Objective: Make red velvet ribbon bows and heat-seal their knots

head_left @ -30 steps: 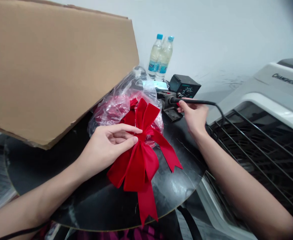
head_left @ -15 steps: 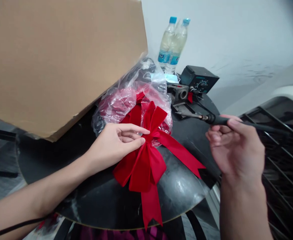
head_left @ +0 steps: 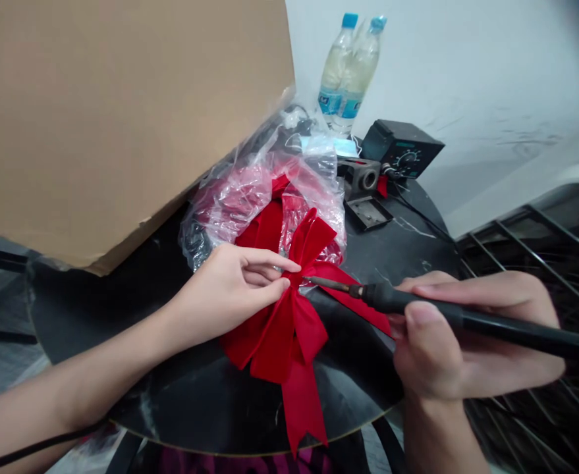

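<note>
A large red ribbon bow [head_left: 282,342] hangs over the middle of a round black table, its tails spreading down and to the right. My left hand [head_left: 234,280] pinches the bow at its centre knot between thumb and fingers. In my right hand [head_left: 442,336] is a black-handled soldering iron [head_left: 392,298], pointing left. The iron's metal tip meets the bow's centre, just right of my left fingertips. Behind the bow lies a clear plastic bag [head_left: 240,194] with more red ribbon in it.
A big cardboard box [head_left: 131,118] fills the upper left. Two bottles [head_left: 353,72], a blue face mask [head_left: 336,146], a black control box with a dial [head_left: 402,148], a metal iron stand [head_left: 361,176] and a small tray [head_left: 369,212] stand at the back of the black table [head_left: 195,388].
My right hand has moved the iron left and down, bringing its tip to the bow's centre. One ribbon tail now lies partly behind the iron and my right hand. My left hand keeps its pinch.
</note>
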The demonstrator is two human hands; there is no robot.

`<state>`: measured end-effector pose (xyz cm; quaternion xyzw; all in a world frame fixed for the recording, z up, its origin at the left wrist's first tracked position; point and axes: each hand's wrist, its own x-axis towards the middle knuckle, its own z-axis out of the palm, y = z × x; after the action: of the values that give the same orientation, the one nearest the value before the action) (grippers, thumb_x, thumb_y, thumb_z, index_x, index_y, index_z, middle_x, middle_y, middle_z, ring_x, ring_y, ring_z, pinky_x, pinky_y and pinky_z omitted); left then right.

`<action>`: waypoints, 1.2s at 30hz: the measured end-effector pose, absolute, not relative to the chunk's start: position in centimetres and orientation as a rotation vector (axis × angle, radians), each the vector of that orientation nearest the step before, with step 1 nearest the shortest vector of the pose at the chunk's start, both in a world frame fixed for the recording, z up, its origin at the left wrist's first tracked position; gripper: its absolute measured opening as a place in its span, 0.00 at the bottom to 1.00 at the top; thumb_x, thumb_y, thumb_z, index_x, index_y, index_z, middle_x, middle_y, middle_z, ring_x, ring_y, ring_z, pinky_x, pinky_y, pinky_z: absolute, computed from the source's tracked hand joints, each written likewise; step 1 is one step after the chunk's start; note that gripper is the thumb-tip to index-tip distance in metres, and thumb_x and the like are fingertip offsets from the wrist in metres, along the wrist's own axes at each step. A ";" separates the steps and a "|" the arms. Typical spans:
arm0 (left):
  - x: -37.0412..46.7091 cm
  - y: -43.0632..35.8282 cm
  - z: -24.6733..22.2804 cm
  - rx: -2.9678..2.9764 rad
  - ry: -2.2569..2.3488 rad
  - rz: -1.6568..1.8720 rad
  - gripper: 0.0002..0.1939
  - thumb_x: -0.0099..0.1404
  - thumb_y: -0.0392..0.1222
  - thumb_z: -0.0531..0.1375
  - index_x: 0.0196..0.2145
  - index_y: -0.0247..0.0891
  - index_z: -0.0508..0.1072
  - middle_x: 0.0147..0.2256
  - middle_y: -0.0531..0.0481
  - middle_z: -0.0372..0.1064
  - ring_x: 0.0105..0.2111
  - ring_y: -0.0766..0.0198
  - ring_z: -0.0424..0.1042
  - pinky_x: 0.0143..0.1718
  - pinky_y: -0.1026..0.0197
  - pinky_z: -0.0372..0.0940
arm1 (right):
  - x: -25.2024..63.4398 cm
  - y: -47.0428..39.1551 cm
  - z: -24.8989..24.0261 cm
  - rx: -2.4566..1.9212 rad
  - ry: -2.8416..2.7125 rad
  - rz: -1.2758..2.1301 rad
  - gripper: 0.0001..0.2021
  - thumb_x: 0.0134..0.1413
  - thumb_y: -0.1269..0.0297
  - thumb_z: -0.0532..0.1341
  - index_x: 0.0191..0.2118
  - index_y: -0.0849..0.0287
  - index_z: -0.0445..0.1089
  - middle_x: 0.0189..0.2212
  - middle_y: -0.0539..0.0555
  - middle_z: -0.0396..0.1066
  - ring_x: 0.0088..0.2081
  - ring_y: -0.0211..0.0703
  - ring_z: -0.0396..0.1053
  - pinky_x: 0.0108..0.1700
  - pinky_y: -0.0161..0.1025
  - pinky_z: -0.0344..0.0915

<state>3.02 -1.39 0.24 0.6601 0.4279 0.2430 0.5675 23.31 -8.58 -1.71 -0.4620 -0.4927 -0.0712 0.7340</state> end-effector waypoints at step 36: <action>3.1 -1.7 -0.4 1.648 0.982 0.615 0.11 0.64 0.38 0.66 0.44 0.41 0.85 0.37 0.52 0.84 0.36 0.60 0.84 0.43 0.64 0.80 | 22.7 -9.5 -1.0 -1.163 -1.332 -0.060 0.08 0.44 0.71 0.69 0.32 0.54 0.73 0.24 0.47 0.69 0.24 0.42 0.73 0.19 0.38 0.66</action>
<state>3.11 -1.71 -0.40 0.6914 0.4122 0.2579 0.5343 22.75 -9.52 -0.98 -0.5084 -0.5826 -0.0264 0.6336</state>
